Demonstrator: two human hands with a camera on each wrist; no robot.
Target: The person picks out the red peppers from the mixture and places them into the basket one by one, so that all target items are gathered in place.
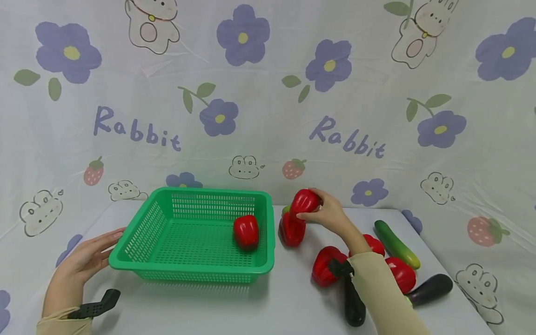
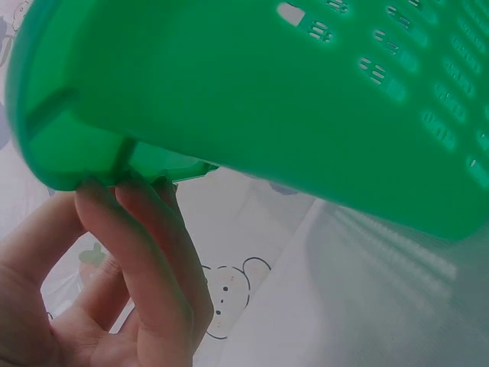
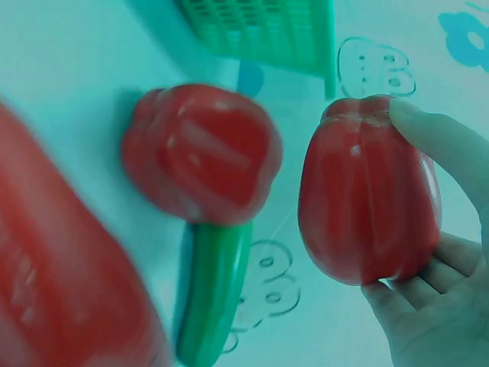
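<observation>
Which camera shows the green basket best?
The head view, since the whole green basket fits in frame. The left wrist view shows only a close part by the left hand; the right wrist view, only a part at the top.

floral backdrop [image 1: 272, 97] | white tabletop [image 1: 301, 302] | green cucumber [image 1: 396, 244] | dark eggplant [image 1: 433, 287] | second eggplant [image 1: 354, 304]

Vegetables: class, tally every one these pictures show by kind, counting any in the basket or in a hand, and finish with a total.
Red bell peppers: 6
Cucumbers: 2 (one mostly hidden in the head view)
Eggplants: 2
Total: 10
</observation>
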